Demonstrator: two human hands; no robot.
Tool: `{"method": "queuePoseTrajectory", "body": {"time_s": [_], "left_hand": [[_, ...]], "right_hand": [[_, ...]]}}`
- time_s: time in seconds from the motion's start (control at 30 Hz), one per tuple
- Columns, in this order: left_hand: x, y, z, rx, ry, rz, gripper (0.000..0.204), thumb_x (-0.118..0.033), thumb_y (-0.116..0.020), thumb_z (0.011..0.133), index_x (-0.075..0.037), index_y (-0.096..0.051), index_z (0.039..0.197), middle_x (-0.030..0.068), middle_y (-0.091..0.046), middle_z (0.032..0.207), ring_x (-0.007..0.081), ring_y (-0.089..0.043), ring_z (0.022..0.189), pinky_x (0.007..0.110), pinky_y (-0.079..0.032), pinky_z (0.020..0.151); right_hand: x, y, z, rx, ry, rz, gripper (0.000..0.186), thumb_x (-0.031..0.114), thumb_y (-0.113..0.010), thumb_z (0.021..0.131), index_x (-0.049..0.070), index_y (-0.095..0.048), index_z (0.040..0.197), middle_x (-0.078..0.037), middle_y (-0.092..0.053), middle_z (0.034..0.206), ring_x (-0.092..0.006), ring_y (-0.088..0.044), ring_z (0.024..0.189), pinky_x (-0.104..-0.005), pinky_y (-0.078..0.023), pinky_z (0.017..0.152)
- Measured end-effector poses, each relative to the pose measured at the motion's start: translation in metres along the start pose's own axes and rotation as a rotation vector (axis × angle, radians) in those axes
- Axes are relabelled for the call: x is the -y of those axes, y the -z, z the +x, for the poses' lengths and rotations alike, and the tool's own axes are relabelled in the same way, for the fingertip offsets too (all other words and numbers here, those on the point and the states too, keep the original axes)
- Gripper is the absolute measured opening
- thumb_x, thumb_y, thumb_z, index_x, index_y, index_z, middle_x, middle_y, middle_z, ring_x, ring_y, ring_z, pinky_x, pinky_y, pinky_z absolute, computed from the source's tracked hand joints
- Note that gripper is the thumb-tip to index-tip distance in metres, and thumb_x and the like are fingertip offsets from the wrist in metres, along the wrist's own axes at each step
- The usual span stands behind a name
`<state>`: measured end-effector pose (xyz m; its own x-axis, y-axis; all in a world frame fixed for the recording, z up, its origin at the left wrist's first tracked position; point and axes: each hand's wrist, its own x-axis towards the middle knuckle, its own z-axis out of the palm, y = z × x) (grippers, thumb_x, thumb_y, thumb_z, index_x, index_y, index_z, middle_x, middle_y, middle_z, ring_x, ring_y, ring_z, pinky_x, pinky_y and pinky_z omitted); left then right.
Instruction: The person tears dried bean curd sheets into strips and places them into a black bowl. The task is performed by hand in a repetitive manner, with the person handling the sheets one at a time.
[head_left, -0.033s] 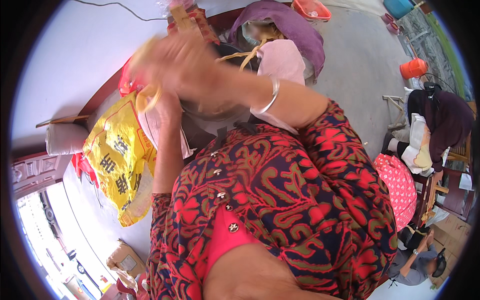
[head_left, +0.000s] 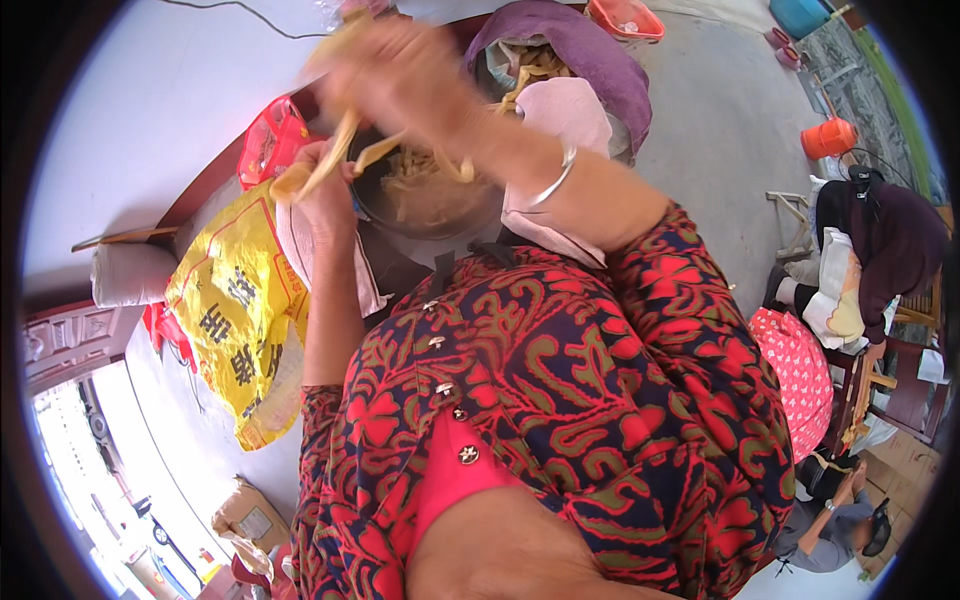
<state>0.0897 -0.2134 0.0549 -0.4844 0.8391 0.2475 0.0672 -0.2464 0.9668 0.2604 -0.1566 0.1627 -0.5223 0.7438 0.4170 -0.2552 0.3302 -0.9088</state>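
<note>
My left hand (head_left: 325, 190) closes on a pale yellow, ribbon-like strip (head_left: 345, 140) whose kind I cannot make out. Farther off and a little to the right, my right hand (head_left: 395, 85) is blurred, but the strip runs up into its curled fingers. Beyond my lap, a dark round basin (head_left: 372, 200) holds shredded, tan-coloured pieces (head_left: 425, 185). Another length of strip trails across the basin toward a purple cloth bundle (head_left: 615, 75), where more such strips (head_left: 540, 62) lie. A pale pink cloth (head_left: 565, 115) hangs beside the basin under my right forearm.
A yellow sack (head_left: 235, 300) and a red bag (head_left: 272, 140) lie to the left, near the white wall (head_left: 130, 130). At the back is a red-orange basket (head_left: 625, 18). On the right, a person in dark clothes (head_left: 905, 240) sits beyond an orange bucket (head_left: 827, 138).
My right hand has moved up and to the right, away from my left hand, uncovering the basin's contents. The strip now stretches between both hands. My left hand stays nearly in place.
</note>
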Motion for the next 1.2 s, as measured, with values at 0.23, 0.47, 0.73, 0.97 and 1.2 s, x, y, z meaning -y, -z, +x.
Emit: {"method": "queuePoseTrajectory", "body": {"time_s": [0.23,0.47,0.73,0.97,1.2], "left_hand": [[-0.026,0.029,0.046,-0.274,-0.500,0.757,0.012,-0.014,-0.074,0.078,-0.004,-0.069,0.083,0.0033,-0.062,0.064,0.0114,-0.057,0.057,0.028,-0.046,0.055],[-0.029,0.072,0.084,-0.376,-0.481,0.908,0.016,-0.019,-0.072,0.074,-0.009,-0.072,0.087,0.0060,-0.069,0.073,0.0191,-0.065,0.066,0.036,-0.052,0.064],[-0.029,-0.051,0.062,0.149,-0.488,0.973,0.014,-0.015,-0.063,0.080,-0.005,-0.063,0.090,0.0198,-0.067,0.077,0.0368,-0.067,0.073,0.044,-0.051,0.063],[-0.039,-0.052,0.079,0.163,-0.486,1.041,0.016,-0.021,-0.065,0.082,-0.005,-0.063,0.085,0.0198,-0.063,0.068,0.0390,-0.064,0.064,0.045,-0.049,0.057],[0.003,-0.051,0.100,0.277,-0.545,1.048,0.018,-0.025,-0.067,0.082,-0.008,-0.066,0.084,0.0182,-0.064,0.069,0.0368,-0.065,0.064,0.045,-0.050,0.058]], "right_hand": [[-0.050,0.204,0.066,-0.819,0.313,-0.154,0.017,0.013,-0.064,0.087,0.004,-0.064,0.073,0.000,-0.053,0.059,-0.0086,-0.047,0.048,-0.0237,-0.036,0.043],[-0.087,0.250,0.061,-0.387,-0.771,-0.898,0.021,0.019,-0.056,0.086,0.002,-0.066,0.079,-0.012,-0.061,0.067,-0.0236,-0.055,0.054,-0.0377,-0.045,0.052],[-0.139,0.102,0.073,0.245,-0.219,0.078,0.036,0.032,-0.045,0.103,0.001,-0.063,0.099,-0.005,-0.065,0.094,-0.0158,-0.060,0.086,-0.0299,-0.049,0.078],[-0.092,0.083,0.065,0.353,-0.189,-0.185,0.020,0.018,-0.056,0.097,0.005,-0.070,0.103,0.002,-0.058,0.065,-0.0060,-0.050,0.052,-0.0214,-0.038,0.045],[-0.123,0.162,0.087,0.480,-0.440,-0.117,0.028,0.027,-0.058,0.097,0.003,-0.069,0.108,-0.006,-0.068,0.086,-0.0121,-0.059,0.070,-0.0246,-0.049,0.062]]}}
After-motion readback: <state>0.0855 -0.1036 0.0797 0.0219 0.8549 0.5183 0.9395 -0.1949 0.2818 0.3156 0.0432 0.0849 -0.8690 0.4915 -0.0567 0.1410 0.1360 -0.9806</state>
